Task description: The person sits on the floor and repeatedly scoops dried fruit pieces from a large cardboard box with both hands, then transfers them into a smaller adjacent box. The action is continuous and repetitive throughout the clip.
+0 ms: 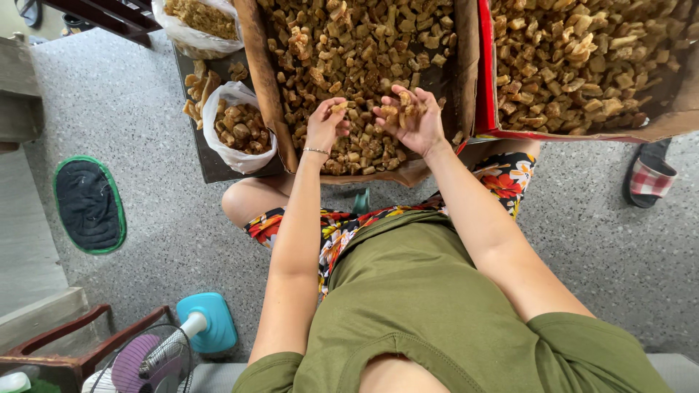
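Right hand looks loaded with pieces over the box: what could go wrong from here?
The right hand cups a loose heap of pieces on an open palm; tilting it could spill them back into the box or over its front edge onto the floor. The left hand pinches one piece by the fingertips only, so it may slip. The bag beside the box stands open and slumped; a knock might tip it.

1. Bright, even daylight fills the frame; no glare anywhere.
2. Shadows are soft and short, faint beneath the slipper (650,177) at right.
3. Focus is sharp at the centre.
4. Wide-angle distortion bends the edges, stretching the fan (149,358) at lower left.
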